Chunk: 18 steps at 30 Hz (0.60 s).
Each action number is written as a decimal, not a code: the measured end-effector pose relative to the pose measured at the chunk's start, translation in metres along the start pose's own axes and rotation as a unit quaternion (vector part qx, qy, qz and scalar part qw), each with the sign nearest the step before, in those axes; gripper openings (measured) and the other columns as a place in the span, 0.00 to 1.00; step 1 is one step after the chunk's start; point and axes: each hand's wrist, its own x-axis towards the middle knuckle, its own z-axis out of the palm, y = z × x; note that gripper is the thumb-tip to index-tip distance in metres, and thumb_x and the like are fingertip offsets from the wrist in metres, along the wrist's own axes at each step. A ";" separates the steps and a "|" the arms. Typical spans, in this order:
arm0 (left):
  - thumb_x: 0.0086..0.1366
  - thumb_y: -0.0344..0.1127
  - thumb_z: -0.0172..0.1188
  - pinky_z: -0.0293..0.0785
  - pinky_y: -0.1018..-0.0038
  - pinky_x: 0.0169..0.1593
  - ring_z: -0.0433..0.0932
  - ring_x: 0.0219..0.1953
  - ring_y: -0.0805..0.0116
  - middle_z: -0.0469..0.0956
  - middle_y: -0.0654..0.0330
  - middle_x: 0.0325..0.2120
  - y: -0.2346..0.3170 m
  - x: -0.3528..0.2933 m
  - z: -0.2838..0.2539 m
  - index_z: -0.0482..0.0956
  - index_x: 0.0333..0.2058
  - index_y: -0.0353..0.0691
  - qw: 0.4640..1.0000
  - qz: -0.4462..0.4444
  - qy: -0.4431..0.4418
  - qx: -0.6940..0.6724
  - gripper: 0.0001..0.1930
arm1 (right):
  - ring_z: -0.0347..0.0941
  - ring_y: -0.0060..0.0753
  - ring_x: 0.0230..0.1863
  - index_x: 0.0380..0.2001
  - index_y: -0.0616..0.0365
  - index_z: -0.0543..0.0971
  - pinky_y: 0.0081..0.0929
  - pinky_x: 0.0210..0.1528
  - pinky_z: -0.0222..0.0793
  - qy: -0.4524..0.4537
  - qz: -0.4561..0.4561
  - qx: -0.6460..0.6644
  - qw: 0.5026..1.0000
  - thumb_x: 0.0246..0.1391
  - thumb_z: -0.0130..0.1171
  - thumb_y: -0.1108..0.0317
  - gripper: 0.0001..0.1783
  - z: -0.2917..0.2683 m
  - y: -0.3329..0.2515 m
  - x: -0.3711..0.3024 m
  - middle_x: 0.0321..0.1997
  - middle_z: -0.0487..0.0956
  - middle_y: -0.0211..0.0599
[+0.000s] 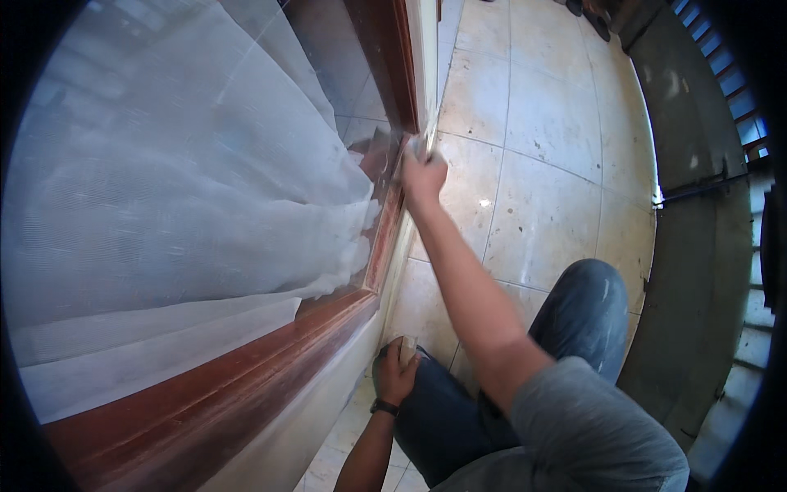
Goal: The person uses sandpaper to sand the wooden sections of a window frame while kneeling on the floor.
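Note:
My right hand (424, 176) is closed at the inner edge of a reddish-brown wooden window frame (385, 246), low where the frame meets the wall. Something small and greyish shows at its fingers, too blurred to name. Along the frame beside this hand, the wood looks paler and worn. My left hand (395, 379), with a dark band on the wrist, rests on my bent left knee. Its fingers are closed round a small pale beige block (408, 350). Behind the frame's glass hangs a sheer white curtain (205, 180).
Pale floor tiles (549, 164) with dark specks run along the wall. A dark metal gate (697, 271) stands on the right, with a bolt across it. Dark shoes (597, 20) are at the far end. My right knee (586, 312) juts out between wall and gate.

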 end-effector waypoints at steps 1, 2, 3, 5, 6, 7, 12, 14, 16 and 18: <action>0.69 0.41 0.74 0.82 0.53 0.56 0.87 0.53 0.41 0.87 0.44 0.50 -0.001 0.002 -0.001 0.78 0.63 0.39 1.000 -0.005 0.006 -0.006 0.27 | 0.73 0.41 0.28 0.24 0.66 0.73 0.45 0.37 0.73 -0.015 0.003 -0.021 1.000 0.61 0.76 0.56 0.27 -0.007 0.016 -0.020 0.25 0.79 0.52; 0.69 0.41 0.74 0.82 0.53 0.56 0.87 0.53 0.41 0.87 0.44 0.50 -0.001 0.001 -0.003 0.78 0.63 0.39 1.000 -0.007 0.007 -0.006 0.27 | 0.76 0.42 0.29 0.26 0.69 0.76 0.46 0.38 0.74 -0.030 0.010 -0.046 0.998 0.61 0.76 0.55 0.27 -0.014 0.018 -0.035 0.27 0.81 0.54; 0.69 0.41 0.74 0.82 0.53 0.56 0.87 0.53 0.42 0.87 0.44 0.50 -0.001 -0.001 -0.005 0.78 0.63 0.39 1.000 -0.007 0.008 -0.003 0.27 | 0.77 0.41 0.29 0.26 0.68 0.76 0.46 0.38 0.74 -0.032 -0.019 -0.081 0.996 0.61 0.75 0.56 0.25 -0.014 0.014 -0.030 0.26 0.82 0.52; 0.69 0.40 0.74 0.82 0.54 0.56 0.88 0.53 0.44 0.88 0.45 0.50 0.004 -0.004 0.002 0.78 0.63 0.39 1.000 -0.006 0.002 -0.010 0.27 | 0.76 0.41 0.29 0.25 0.67 0.74 0.45 0.39 0.74 -0.031 0.008 -0.039 0.999 0.60 0.76 0.58 0.25 0.003 -0.008 0.014 0.26 0.81 0.51; 0.69 0.40 0.74 0.82 0.54 0.57 0.88 0.53 0.45 0.87 0.45 0.50 0.004 -0.001 0.000 0.77 0.63 0.39 0.999 -0.021 -0.007 -0.027 0.27 | 0.75 0.41 0.28 0.24 0.66 0.73 0.44 0.39 0.74 -0.033 0.039 0.013 0.999 0.60 0.76 0.59 0.25 0.012 -0.013 0.026 0.25 0.80 0.50; 0.69 0.40 0.75 0.82 0.55 0.57 0.88 0.53 0.45 0.87 0.45 0.51 0.005 0.000 -0.001 0.77 0.63 0.38 0.998 -0.037 -0.017 -0.045 0.28 | 0.75 0.42 0.29 0.25 0.67 0.74 0.44 0.41 0.74 -0.007 0.023 -0.018 1.000 0.59 0.75 0.60 0.24 0.007 -0.006 0.018 0.25 0.80 0.49; 0.69 0.41 0.75 0.82 0.54 0.56 0.87 0.53 0.42 0.87 0.43 0.51 -0.004 0.005 0.002 0.77 0.64 0.38 0.999 0.006 0.003 -0.036 0.29 | 0.79 0.40 0.33 0.30 0.69 0.81 0.44 0.42 0.76 -0.042 0.000 -0.050 0.998 0.59 0.76 0.59 0.21 0.003 0.021 0.014 0.31 0.86 0.52; 0.69 0.42 0.74 0.83 0.52 0.55 0.87 0.53 0.37 0.87 0.41 0.51 -0.006 0.000 0.003 0.77 0.64 0.40 0.999 0.005 -0.003 -0.039 0.29 | 0.80 0.40 0.34 0.29 0.69 0.81 0.45 0.42 0.76 -0.024 0.020 0.012 0.999 0.58 0.77 0.59 0.22 0.006 0.011 0.027 0.31 0.86 0.52; 0.70 0.43 0.74 0.83 0.52 0.54 0.87 0.52 0.37 0.87 0.41 0.50 -0.009 0.005 0.000 0.77 0.64 0.40 0.999 0.032 0.026 0.017 0.28 | 0.83 0.42 0.34 0.28 0.68 0.82 0.45 0.42 0.77 -0.010 0.017 0.038 0.999 0.57 0.78 0.57 0.22 0.003 0.023 0.003 0.31 0.86 0.53; 0.70 0.42 0.74 0.82 0.52 0.55 0.87 0.52 0.40 0.87 0.43 0.50 -0.005 0.002 -0.002 0.77 0.64 0.39 1.000 0.013 0.010 0.008 0.28 | 0.83 0.41 0.34 0.29 0.68 0.83 0.44 0.42 0.77 -0.015 -0.045 -0.023 0.999 0.58 0.77 0.57 0.22 -0.005 0.030 -0.010 0.30 0.86 0.53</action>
